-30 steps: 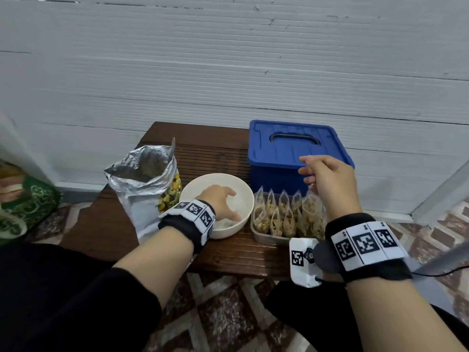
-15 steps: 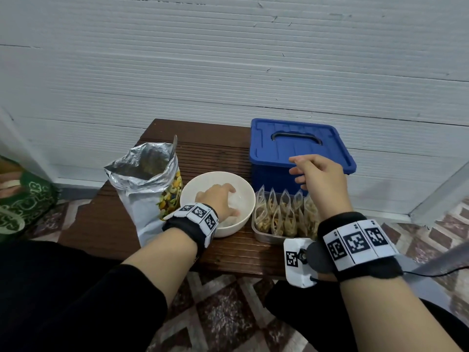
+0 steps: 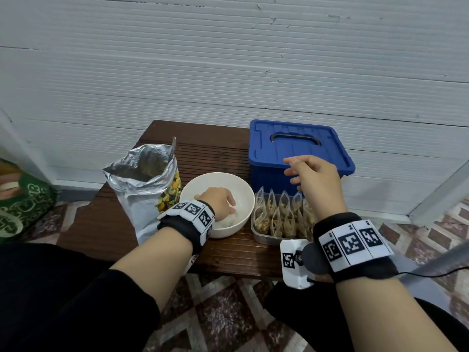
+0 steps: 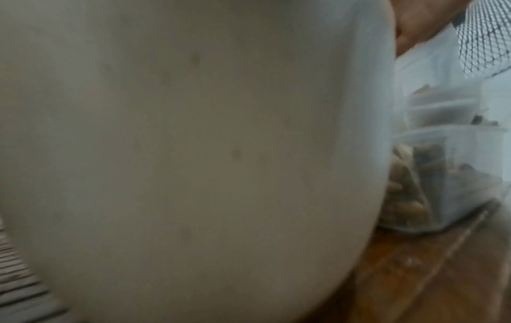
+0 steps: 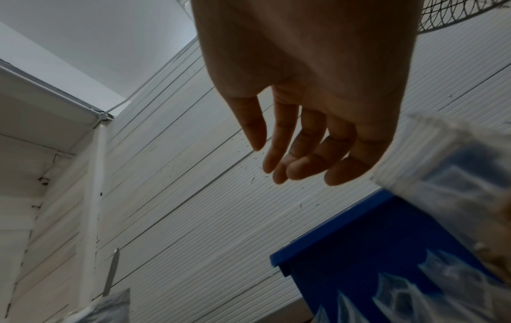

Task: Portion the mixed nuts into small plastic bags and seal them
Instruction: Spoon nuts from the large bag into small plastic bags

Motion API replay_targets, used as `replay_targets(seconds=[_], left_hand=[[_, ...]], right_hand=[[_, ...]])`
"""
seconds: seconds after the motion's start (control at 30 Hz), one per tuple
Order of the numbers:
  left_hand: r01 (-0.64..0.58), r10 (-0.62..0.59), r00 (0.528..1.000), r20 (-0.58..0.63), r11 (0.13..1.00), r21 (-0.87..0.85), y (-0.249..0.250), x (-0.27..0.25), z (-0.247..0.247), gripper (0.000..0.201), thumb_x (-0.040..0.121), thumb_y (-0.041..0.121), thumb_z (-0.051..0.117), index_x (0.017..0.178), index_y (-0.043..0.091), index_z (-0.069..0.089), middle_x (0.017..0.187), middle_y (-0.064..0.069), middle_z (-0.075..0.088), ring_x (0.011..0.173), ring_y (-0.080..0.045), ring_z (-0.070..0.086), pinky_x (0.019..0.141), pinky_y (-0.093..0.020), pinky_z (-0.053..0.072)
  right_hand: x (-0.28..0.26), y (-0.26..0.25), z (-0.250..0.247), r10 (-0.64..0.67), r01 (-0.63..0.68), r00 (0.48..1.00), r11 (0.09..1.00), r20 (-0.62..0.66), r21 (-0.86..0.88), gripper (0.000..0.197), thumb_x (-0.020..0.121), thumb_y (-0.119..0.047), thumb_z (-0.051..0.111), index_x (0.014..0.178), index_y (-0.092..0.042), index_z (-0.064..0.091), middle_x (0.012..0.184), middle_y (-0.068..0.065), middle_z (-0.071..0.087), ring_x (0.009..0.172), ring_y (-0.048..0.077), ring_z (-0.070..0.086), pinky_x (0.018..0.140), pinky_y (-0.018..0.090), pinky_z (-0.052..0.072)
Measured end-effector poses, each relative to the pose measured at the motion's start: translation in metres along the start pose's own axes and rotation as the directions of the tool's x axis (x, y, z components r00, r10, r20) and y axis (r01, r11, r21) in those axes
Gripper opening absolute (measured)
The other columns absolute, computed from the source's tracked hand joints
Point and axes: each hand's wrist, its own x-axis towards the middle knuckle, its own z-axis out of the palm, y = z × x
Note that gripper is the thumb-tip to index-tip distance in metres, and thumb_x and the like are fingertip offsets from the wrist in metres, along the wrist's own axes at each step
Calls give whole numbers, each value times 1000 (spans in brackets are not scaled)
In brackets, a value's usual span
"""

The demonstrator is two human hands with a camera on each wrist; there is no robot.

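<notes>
Head view. Wooden table (image 3: pixel 228 255), dark brown, slatted, centre of the frame against a white ribbed wall (image 3: pixel 228 72). Foil bag of mixed nuts (image 3: pixel 144 189), mouth open, standing at centre left; coloured nuts show through a clear panel on its right side. White bowl (image 3: pixel 238 189) just right of the foil bag, holding a pale, crumpled mass of what looks like clear plastic. Left hand (image 3: pixel 218 201) reaches down into the bowl, fingers on that mass; whether they grip it cannot be told. Clear tray (image 3: pixel 261 237) just right of the bowl, packed with small filled bags (image 3: pixel 276 212) standing upright in rows. Blue lidded box (image 3: pixel 299 148) with a dark handle behind the tray. Right hand (image 3: pixel 317 179) hangs in the air over the tray and in front of the box, fingers loosely bent, holding nothing. Marker bands on both wrists. Green patterned cloth (image 3: pixel 22 207) at the left edge. Patterned floor tiles (image 3: pixel 223 313) along the bottom.

Left wrist view. Blurred. Outer wall of the white bowl (image 4: pixel 179 153) fills most of the frame. Clear tray (image 4: pixel 464 174) with filled bags at centre right. Strip of table (image 4: pixel 414 273) at lower right. The left hand itself is not seen.

Right wrist view. Right hand (image 5: pixel 304 76) at top centre, palm seen from below, fingers (image 5: pixel 279 153) relaxed and slightly curved, empty. Blue box (image 5: pixel 359 251) at lower right, tops of small bags (image 5: pixel 409 290) before it. Foil bag's edge (image 5: pixel 110 310) at lower left.
</notes>
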Motion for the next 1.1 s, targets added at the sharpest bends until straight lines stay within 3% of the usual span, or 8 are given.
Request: replay_targets(seconds=[0.13, 0.27, 0.4, 0.57, 0.63, 0.83, 0.97, 1.1], left_hand=[[-52, 52, 996, 69, 999, 9, -1, -2, -16, 26, 93, 7, 58, 115, 19, 64, 124, -4, 60, 116, -20, 55, 101, -32, 45], [-103, 104, 992, 67, 995, -15, 0, -6, -25, 24, 89, 0, 58, 103, 16, 70, 115, -6, 64, 108, -21, 59, 92, -26, 48], [-178, 158, 978, -134, 971, -157, 0, -10, -33, 19, 90, 5, 60, 101, 18, 68, 100, 3, 63, 97, -15, 61, 81, -21, 45], [-344, 225, 925, -305, 836, -427, 10, -12, -47, 17, 89, 9, 66, 101, 20, 68, 88, 9, 66, 82, -2, 61, 70, -8, 45], [-393, 243, 907, -343, 780, -488, 16, -14, -52, 16, 89, 9, 66, 101, 19, 68, 84, 9, 66, 76, -2, 61, 68, -10, 48], [-498, 318, 863, -393, 671, -550, 24, -20, -57, 18, 87, 13, 69, 101, 23, 68, 92, 4, 71, 76, 5, 63, 69, -10, 49], [-514, 302, 855, -423, 611, -602, 27, -25, -59, 17, 86, 16, 71, 100, 25, 68, 94, 3, 70, 80, 0, 64, 68, -14, 51], [-457, 227, 887, -401, 549, -700, 27, -34, -60, 18, 83, 31, 71, 100, 26, 67, 98, 2, 69, 89, -10, 67, 72, -26, 58]], right_hand=[[0, 1, 1, -9, 9, 1000, 1000, 7, -1, 17, 92, -28, 57, 91, -21, 71, 82, -4, 70, 79, 10, 59, 83, 33, 50], [-1, 0, 3, -25, 25, 1000, 1000, 11, -5, 16, 92, -28, 56, 89, -22, 70, 82, -5, 69, 75, 10, 59, 79, 31, 50], [-1, -1, 5, -40, 40, 999, 999, 20, -22, 15, 92, -29, 57, 89, -23, 70, 81, -6, 69, 78, 10, 60, 83, 33, 50], [-3, -1, 10, -55, 68, 993, 991, 109, -118, 14, 91, -32, 60, 83, -26, 69, 84, -8, 69, 85, 8, 62, 85, 32, 51], [-5, -1, 13, -58, 86, 984, 983, 167, -163, 11, 88, -34, 64, 87, -25, 70, 87, -9, 69, 86, 7, 63, 85, 31, 52], [-6, 4, 18, -29, 143, 944, 934, 328, -327, 35, 83, -32, 72, 114, -19, 65, 104, -5, 66, 98, 9, 60, 89, 27, 49], [-6, 3, 16, -48, 141, 946, 951, 320, -275, 6, 88, -19, 66, 91, -20, 71, 85, -4, 69, 83, 11, 64, 71, 18, 49], [-4, 2, 14, -44, 78, 972, 987, 230, -140, 12, 92, -16, 62, 83, -20, 69, 77, -4, 67, 75, 12, 63, 69, 25, 50]])
